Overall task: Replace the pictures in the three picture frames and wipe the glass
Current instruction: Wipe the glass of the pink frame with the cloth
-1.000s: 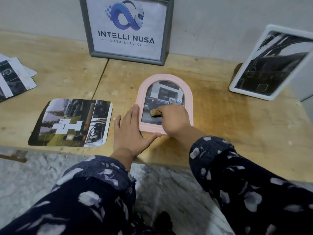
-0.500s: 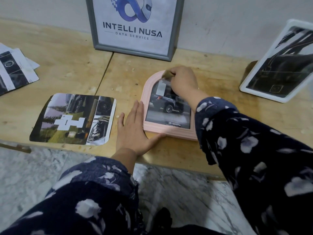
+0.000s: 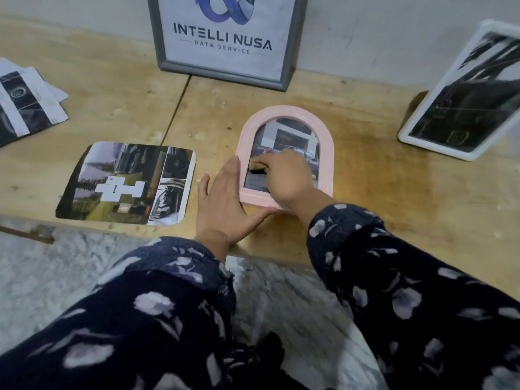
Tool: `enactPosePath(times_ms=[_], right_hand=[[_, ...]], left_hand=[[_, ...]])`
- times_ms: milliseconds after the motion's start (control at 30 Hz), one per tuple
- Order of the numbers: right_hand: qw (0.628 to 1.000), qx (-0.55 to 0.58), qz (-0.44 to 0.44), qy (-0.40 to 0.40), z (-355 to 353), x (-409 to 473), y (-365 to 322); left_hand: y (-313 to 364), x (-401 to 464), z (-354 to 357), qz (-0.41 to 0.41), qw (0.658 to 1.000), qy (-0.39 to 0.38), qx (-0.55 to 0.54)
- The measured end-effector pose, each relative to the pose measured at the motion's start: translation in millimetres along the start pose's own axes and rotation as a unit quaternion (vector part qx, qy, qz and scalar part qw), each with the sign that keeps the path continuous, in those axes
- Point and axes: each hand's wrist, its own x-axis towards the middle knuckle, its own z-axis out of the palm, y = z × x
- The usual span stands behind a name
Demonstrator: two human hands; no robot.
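Left hand (image 3: 222, 201) flat, bracing pink frame (image 3: 326, 153); right hand (image 3: 284, 175) pinching small cloth (image 3: 254, 161); wipe glass with light, even strokes.

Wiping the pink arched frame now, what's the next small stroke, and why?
Probably sweep the small cloth rightward across the glass. The right hand pinches it at the left edge of the pink arched frame's pane, while the flat left hand braces the frame's lower left corner.

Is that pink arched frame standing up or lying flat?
Lying flat, glass up. The pink arched frame rests on the wooden table, its whole outline seen from above, unlike the white frame propped upright.
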Motion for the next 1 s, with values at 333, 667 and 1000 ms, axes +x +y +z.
enactPosePath(times_ms=[333, 667, 1000], right_hand=[[0.975, 0.146, 0.08, -0.144, -45.0, -3.4, 14.5], [0.988, 0.102, 0.106, 0.048, -56.7, 64.2, 56.7], [0.997, -0.01, 0.072, 0.02, -25.8, 21.1, 62.6]], left_hand=[[-1.3, -0.1, 0.3, 0.009, 1.0, 0.0, 0.01], [-5.9, 4.1, 3.5, 0.007, 1.0, -0.004, 0.01], [-2.9, 3.2, 4.0, -0.002, 0.999, -0.009, 0.033]])
